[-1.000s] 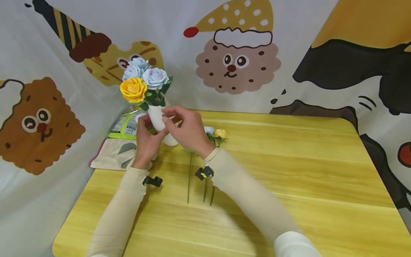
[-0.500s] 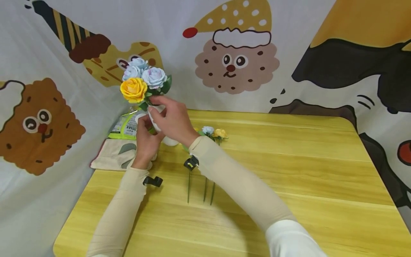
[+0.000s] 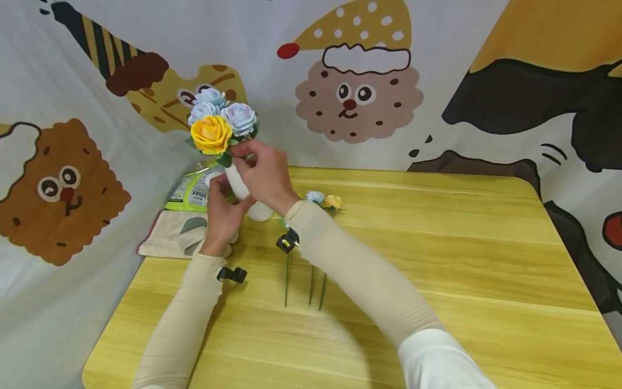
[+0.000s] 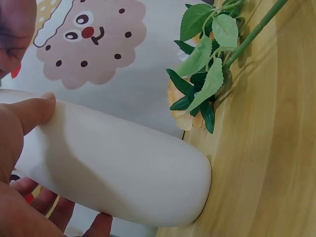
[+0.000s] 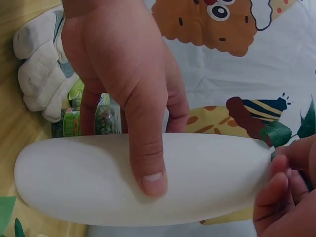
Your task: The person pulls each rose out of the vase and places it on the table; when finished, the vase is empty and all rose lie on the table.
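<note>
A white vase (image 3: 237, 181) stands tilted or angled at the left of the table, its base on the wood. My left hand (image 3: 223, 220) grips its body, thumb on the near side and fingers round the other, as the left wrist view shows. Several roses rise from the vase's mouth: one yellow rose (image 3: 211, 135) in front, light blue roses (image 3: 239, 118) behind. At the mouth, my right hand (image 3: 266, 174) pinches at the stems just under the blooms. In the right wrist view its curled fingertips (image 5: 280, 170) meet beside green leaves (image 5: 276, 132); the exact stem is hidden.
Loose flowers with long green stems (image 3: 286, 283) lie right of the vase, including a blue bloom (image 3: 315, 196) and a yellow bloom (image 3: 334, 202). A green-and-white package (image 3: 190, 192) and a pale glove (image 3: 167, 233) lie left. A printed cloth hangs behind the table (image 3: 437, 243).
My right hand has moved from the vase's side up to the stems at its mouth. The yellow rose and blue roses have shifted slightly right. The left hand has kept its grip.
</note>
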`<state>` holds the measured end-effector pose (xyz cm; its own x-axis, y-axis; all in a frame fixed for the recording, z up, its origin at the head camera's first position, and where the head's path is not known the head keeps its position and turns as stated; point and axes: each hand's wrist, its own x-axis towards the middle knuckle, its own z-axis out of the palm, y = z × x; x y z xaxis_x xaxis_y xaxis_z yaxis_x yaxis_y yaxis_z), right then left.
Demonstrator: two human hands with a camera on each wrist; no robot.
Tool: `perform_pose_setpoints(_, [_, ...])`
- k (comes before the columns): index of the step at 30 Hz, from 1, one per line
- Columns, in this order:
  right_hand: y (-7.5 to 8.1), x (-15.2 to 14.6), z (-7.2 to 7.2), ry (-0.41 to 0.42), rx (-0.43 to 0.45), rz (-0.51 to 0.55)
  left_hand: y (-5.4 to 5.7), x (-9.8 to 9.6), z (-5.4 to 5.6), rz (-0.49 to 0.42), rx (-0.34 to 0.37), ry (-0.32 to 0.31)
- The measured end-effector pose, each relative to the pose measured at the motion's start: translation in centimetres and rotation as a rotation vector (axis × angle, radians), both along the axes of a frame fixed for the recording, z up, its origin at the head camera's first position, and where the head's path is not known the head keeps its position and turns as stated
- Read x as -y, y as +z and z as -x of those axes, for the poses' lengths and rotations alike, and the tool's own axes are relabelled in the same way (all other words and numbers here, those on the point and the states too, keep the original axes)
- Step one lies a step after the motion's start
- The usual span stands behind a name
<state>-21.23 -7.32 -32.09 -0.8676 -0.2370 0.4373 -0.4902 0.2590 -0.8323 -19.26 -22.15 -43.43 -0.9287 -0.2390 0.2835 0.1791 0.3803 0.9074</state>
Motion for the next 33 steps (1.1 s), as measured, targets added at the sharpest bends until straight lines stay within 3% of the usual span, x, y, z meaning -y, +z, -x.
perform_pose_setpoints(8, [0.3, -0.4, -0.1, -0.031, -0.116, 0.072, 0.1, -0.1, 0.0, -0.033, 0.002, -0.028])
perform_pose_setpoints(18, [0.9, -2.0, -0.7, -0.078, -0.168, 0.219, 0.4, 0.0, 0.0, -0.039, 0.076, -0.021])
perform_pose_setpoints(25, [0.5, -3.3, -0.7, -0.124, -0.239, 0.367, 0.6, -0.1, -0.2, -0.056, 0.072, -0.021])
perform_pose_setpoints(33, [0.8, -4.8, -1.4, -0.166, -0.19, 0.6, 0.8, -0.1, -0.4, -0.046, 0.086, -0.02])
